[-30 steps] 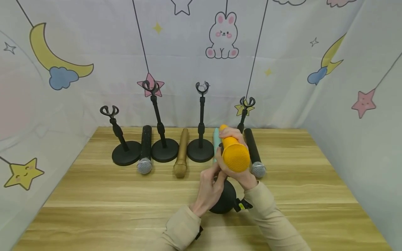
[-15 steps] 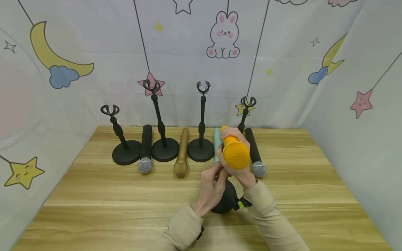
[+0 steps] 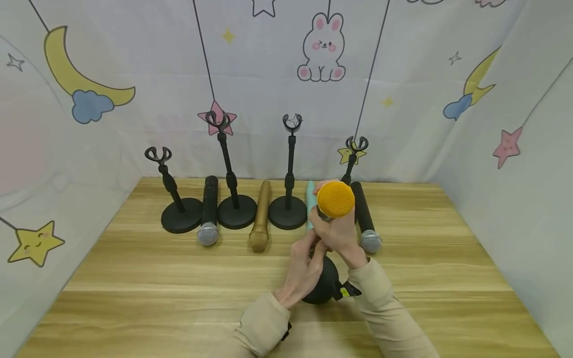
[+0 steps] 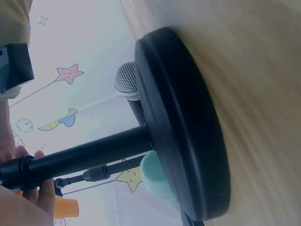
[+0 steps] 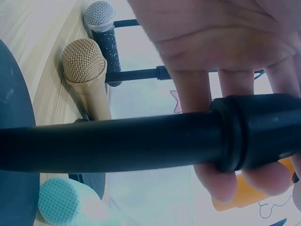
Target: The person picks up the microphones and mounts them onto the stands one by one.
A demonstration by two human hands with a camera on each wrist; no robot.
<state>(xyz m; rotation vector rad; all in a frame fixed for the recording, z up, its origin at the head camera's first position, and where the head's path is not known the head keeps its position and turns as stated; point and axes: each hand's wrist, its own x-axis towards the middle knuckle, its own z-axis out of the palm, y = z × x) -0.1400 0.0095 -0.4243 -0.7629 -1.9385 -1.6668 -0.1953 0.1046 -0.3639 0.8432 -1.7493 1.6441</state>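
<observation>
My left hand (image 3: 299, 271) holds the pole of a black microphone stand (image 4: 94, 150). In the right wrist view its fingers (image 5: 190, 92) pass behind the pole at a thick collar. The stand's round base (image 3: 323, 286) is low by the table, below both hands. Just above, my right hand (image 3: 342, 231) grips an orange microphone (image 3: 335, 200) at the stand's top, its mesh head turned up toward the head camera. Most of the orange handle is hidden by the head and hand; its end (image 4: 66, 207) shows in the left wrist view. The stand's clip is mostly covered by the right hand.
Along the back stand several black stands, such as the leftmost stand (image 3: 181, 216). Between them lie a speckled black microphone (image 3: 209, 211), a gold microphone (image 3: 259, 219) and a teal microphone (image 3: 311, 199). A black microphone (image 3: 367, 219) lies on the right. A printed curtain (image 3: 268, 64) encloses the wooden table (image 3: 179, 298).
The orange microphone's head has swung up and away, now covering its handle; the handle end showed behind it before. My right hand turned with it. My left hand kept its hold on the pole.
</observation>
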